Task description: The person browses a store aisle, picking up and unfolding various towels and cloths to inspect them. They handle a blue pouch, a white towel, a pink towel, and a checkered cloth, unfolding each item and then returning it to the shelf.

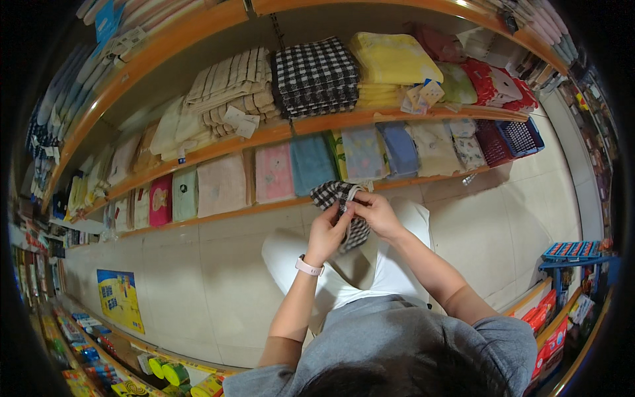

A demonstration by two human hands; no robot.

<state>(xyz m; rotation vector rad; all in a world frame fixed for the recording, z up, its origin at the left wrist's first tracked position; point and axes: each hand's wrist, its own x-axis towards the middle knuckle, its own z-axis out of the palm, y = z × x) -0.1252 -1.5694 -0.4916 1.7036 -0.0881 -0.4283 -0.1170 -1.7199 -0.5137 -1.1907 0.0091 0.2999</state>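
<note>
A black-and-white checked towel (pixel 358 232) hangs bunched in front of my knees, and both hands pinch it near its white edge. My left hand (pixel 326 232), with a pale watch strap at the wrist, grips it from the left side. From the right, my right hand (pixel 378 214) holds the edge, its fingertips close to the left thumb. Part of the cloth is hidden behind my fingers. Ahead on the upper shelf sits a folded stack of similar checked towels (pixel 315 74).
Striped beige towels (pixel 233 82) and yellow towels (pixel 394 59) flank the checked stack. Below, the lower shelf holds a pink towel (pixel 274 172) and a teal towel (pixel 312 164). Plastic baskets (pixel 521 136) stand at its right end. A yellow-and-blue poster (pixel 120 300) lies on the tiled floor (pixel 171 278).
</note>
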